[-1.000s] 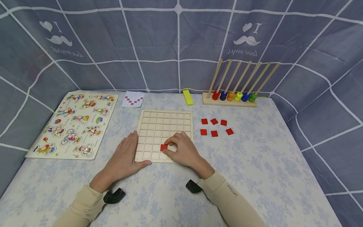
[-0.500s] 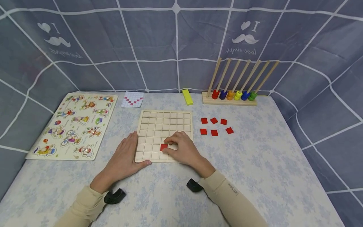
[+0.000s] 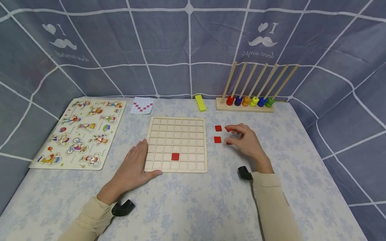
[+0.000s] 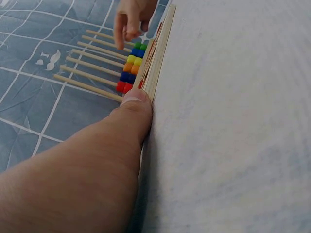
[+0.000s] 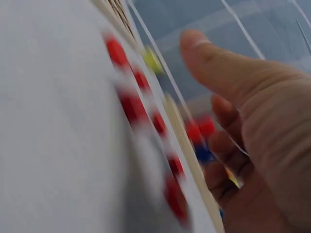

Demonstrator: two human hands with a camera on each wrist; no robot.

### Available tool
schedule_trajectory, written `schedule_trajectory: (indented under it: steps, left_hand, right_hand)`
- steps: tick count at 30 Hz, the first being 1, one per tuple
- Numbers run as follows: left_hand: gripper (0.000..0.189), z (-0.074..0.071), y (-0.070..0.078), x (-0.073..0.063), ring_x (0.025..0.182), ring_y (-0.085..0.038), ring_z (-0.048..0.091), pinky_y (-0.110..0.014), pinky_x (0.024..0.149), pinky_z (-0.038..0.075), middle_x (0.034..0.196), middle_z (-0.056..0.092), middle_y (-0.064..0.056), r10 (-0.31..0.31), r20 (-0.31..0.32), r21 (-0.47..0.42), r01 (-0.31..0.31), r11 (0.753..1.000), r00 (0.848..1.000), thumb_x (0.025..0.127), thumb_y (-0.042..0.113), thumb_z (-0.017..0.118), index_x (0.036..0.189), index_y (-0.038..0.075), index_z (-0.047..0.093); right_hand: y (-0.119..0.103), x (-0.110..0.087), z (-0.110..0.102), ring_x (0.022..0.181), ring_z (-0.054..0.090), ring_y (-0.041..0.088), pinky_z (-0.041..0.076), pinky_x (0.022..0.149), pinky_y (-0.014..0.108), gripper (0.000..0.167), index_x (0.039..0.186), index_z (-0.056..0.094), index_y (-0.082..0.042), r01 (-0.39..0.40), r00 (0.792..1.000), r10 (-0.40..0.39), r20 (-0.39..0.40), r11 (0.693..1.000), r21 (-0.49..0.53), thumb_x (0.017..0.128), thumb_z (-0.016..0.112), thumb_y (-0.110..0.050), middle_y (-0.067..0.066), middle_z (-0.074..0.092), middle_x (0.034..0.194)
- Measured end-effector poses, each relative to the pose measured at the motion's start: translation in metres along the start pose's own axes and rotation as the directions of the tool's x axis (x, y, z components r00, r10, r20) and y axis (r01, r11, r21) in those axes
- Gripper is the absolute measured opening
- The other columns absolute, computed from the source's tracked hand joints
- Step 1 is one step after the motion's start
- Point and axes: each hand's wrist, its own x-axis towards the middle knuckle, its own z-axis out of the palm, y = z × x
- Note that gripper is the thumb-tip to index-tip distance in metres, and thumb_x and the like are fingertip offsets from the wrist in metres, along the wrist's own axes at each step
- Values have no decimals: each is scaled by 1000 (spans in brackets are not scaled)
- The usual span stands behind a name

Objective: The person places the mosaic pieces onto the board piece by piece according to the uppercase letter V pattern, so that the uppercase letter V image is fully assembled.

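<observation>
A wooden grid board [image 3: 184, 139] lies flat on the table, with one red square tile [image 3: 175, 156] in a cell of its second row from the front. My left hand [image 3: 128, 169] rests with straight fingers along the board's left edge, its thumb at the front edge; the left wrist view shows the thumb [image 4: 136, 99] against that edge. Over the loose red tiles [image 3: 217, 139] right of the board hovers my right hand [image 3: 248, 142], partly covering some of them. In the blurred right wrist view, its thumb [image 5: 209, 58] and fingers stand apart, holding nothing, above tiles [image 5: 133, 107] on the table.
Behind the board lie a card [image 3: 141, 105] with a V of coloured squares and a yellow block [image 3: 200, 103]. A wooden peg stand [image 3: 245, 107] with coloured beads is at the back right. A picture puzzle board [image 3: 67, 134] occupies the left side.
My right hand has let go of the red tile in the board's cell and moved right, over the loose tiles. The left hand has stayed at the board's edge.
</observation>
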Motion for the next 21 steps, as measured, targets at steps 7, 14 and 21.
schedule_trajectory:
  steps: [7, 14, 21]
  left_hand:
    - [124, 0, -1, 0, 155, -47, 18, -61, 124, 18, 167, 18, -30, 1, -5, -1, -1, 1000, 1000, 82, 60, 76, 161, -8, 8]
    - [124, 1, -2, 0, 156, -47, 18, -61, 124, 17, 167, 18, -29, 6, -13, -4, -6, 1000, 1000, 82, 61, 75, 161, -8, 9]
    - [123, 1, -1, 1, 156, -46, 17, -61, 124, 17, 167, 17, -29, 5, -4, -1, -5, 1000, 1000, 83, 60, 75, 161, -8, 9]
  right_hand:
    - [52, -14, -43, 97, 46, 24, 40, 82, 37, 61, 144, 61, -15, -150, 989, 149, -15, 986, -76, 89, 80, -34, 13, 60, 112]
    - [62, -17, -46, 94, 43, 23, 36, 80, 36, 60, 142, 63, -13, -144, 989, 145, 1, 984, -108, 89, 80, -36, 12, 58, 106]
    - [66, -17, -42, 97, 45, 24, 38, 79, 36, 51, 135, 68, -10, -140, 989, 147, 21, 972, -188, 93, 76, -37, 12, 60, 107]
